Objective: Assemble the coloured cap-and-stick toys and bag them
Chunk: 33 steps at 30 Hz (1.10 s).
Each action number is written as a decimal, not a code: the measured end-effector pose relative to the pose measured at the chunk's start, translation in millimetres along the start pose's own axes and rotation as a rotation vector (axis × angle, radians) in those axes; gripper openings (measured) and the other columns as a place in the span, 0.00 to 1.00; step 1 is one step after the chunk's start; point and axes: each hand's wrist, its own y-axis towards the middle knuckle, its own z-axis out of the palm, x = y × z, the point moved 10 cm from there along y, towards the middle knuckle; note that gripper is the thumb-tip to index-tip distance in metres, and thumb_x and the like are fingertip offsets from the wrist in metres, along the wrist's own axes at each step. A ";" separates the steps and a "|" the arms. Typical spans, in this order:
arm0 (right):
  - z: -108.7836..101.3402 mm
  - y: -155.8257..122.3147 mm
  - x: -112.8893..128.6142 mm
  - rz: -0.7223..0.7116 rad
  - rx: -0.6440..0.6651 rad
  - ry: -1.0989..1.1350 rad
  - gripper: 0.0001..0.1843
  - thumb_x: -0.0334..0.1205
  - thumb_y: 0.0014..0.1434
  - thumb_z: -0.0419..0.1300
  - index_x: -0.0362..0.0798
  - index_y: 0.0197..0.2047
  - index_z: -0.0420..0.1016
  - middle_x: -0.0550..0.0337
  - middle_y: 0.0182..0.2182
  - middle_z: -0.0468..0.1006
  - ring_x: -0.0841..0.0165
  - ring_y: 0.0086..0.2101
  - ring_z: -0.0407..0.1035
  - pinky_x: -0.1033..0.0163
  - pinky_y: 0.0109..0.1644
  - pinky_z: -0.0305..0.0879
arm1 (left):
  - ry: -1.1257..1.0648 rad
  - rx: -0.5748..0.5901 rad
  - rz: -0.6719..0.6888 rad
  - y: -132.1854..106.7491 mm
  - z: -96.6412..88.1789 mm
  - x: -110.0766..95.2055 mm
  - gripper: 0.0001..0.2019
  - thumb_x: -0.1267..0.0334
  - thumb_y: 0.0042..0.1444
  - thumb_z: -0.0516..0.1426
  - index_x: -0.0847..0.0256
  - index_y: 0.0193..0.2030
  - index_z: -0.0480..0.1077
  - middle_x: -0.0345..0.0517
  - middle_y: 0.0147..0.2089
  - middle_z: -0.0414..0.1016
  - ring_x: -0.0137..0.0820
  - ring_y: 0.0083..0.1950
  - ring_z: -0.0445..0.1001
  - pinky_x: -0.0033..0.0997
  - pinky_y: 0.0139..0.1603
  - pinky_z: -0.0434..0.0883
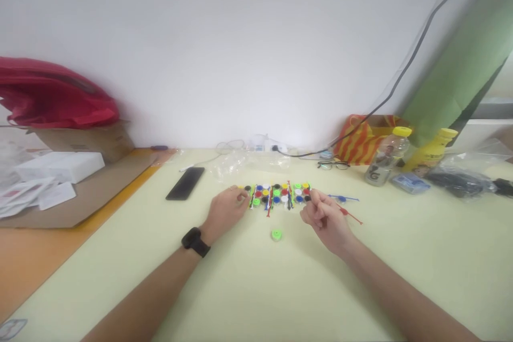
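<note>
Small round pots with coloured lids (276, 193) sit in a block of short rows, and thin coloured plastic sticks (288, 195) lie across and between them. At the block's left end is my left hand (228, 208), its fingers curled together against the nearest pots; anything between the fingertips is hidden. My right hand (326, 219) is closed at the right end, thumb and fingers pressed together, and I cannot make out what they hold. One green-lidded pot (276, 234) stands alone in front of the block. Past my right hand lie a blue stick (344, 199) and a red stick (352, 216).
A black phone (185, 183) lies to the left, near a cardboard sheet (96, 187) with a white box (60, 165). Along the back are a power strip (264, 145) and glasses (333, 164). Bottles (388, 157), a striped bag (360, 141) and plastic packets (460, 176) stand at right.
</note>
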 end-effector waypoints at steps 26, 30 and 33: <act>3.2 0.6 3.7 -0.042 0.039 -0.213 0.16 0.33 0.49 0.60 0.53 0.43 0.70 0.60 0.36 0.83 0.64 0.35 0.71 0.58 0.44 0.64 | 0.005 -0.021 -0.191 -5.8 -1.7 14.5 0.07 0.60 0.58 0.58 0.55 0.31 0.74 0.40 0.31 0.81 0.36 0.32 0.76 0.31 0.31 0.60; 4.3 2.8 -3.4 0.005 0.060 -0.295 0.17 0.34 0.51 0.63 0.54 0.45 0.68 0.53 0.52 0.83 0.57 0.50 0.74 0.53 0.52 0.65 | -0.114 -0.121 -0.186 -5.1 -11.6 14.1 0.06 0.60 0.60 0.57 0.56 0.33 0.69 0.38 0.30 0.78 0.33 0.30 0.74 0.30 0.31 0.63; 4.3 2.7 -5.7 0.017 0.070 -0.327 0.17 0.34 0.52 0.65 0.54 0.44 0.67 0.52 0.55 0.82 0.55 0.55 0.73 0.50 0.56 0.65 | -0.313 -0.106 -0.117 -5.5 -8.5 3.5 0.07 0.61 0.61 0.57 0.57 0.31 0.66 0.37 0.28 0.75 0.30 0.30 0.73 0.28 0.32 0.66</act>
